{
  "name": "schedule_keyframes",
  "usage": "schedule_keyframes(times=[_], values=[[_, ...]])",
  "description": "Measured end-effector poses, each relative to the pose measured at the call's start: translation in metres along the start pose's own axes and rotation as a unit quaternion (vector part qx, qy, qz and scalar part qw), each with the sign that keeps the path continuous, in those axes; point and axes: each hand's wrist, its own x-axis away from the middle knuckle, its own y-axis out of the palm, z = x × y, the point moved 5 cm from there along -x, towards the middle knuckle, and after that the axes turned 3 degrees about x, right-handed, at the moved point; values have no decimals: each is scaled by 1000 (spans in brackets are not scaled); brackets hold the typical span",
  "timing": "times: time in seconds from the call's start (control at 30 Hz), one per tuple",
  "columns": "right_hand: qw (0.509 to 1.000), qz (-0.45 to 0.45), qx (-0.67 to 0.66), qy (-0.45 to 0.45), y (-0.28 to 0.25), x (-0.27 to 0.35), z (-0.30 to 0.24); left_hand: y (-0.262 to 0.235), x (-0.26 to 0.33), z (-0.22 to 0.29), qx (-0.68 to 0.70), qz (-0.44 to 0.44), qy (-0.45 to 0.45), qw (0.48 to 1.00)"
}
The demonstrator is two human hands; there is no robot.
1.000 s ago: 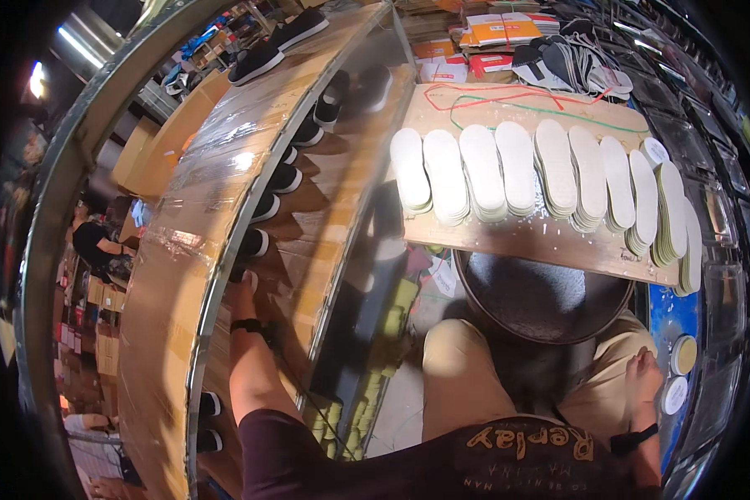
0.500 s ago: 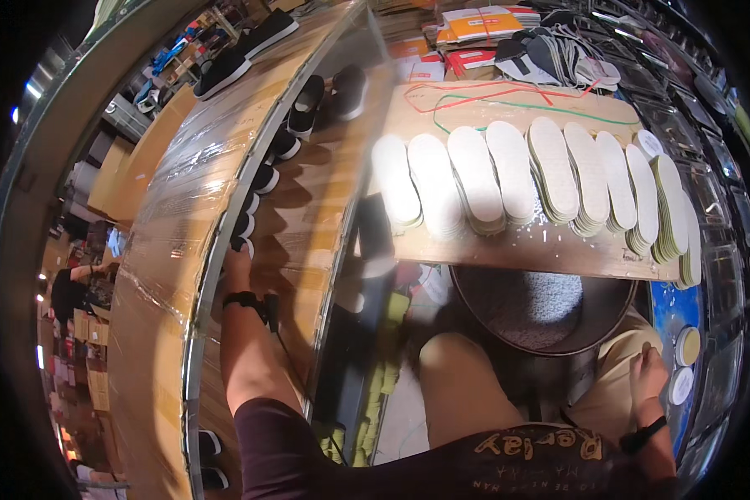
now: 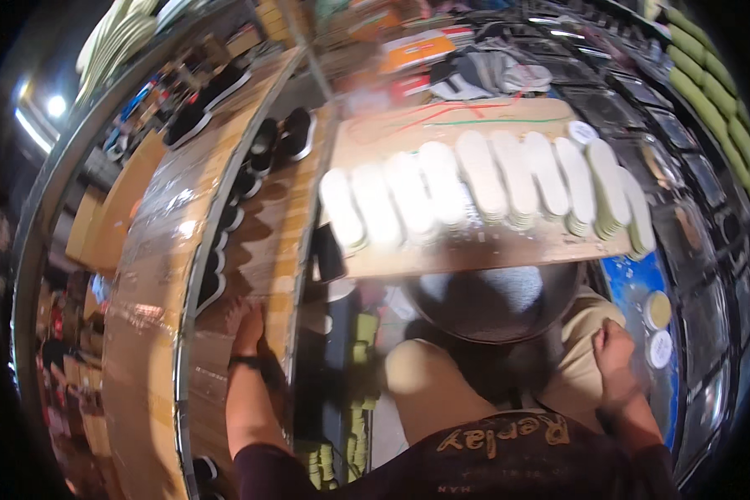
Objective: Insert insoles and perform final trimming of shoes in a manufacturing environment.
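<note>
My left hand [image 3: 246,323] is inside the shelf [image 3: 183,350] at my left, fingers apart and slightly blurred, holding nothing. Just beyond its fingertips, a row of dark shoes with white soles [image 3: 212,279] runs along the shelf's edge. Resting by my right thigh, my right hand [image 3: 614,346] is loosely closed with nothing visible in it. In front of me lies a wooden board [image 3: 475,260], bearing several stacks of pale insoles [image 3: 482,175] with greenish undersides, side by side. Neither hand touches them.
Below the board stands a dark round basin [image 3: 500,329] with pale contents. Two round tins [image 3: 657,310] sit on a blue surface at the right, beside dark trays [image 3: 708,333]. Green bundles [image 3: 708,75] are stacked far right. Grey cloth items [image 3: 492,77] lie behind the board.
My left hand has drawn back from the shoes toward me and its fingers have spread. The view has turned a little to the right. My right hand stays by my thigh.
</note>
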Motion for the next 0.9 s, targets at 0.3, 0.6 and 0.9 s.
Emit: schedule_keyframes(times=[0.3,0.6,0.9], values=[[991,-11,-136,-3,8,17,40,39,100,6,119,178,197,957],[952,25,28,304,-97,121,299,-30,234,167,8,189,73,979],[702,70,222,673,-272,413,518,16,244,311,-65,118,281,950]])
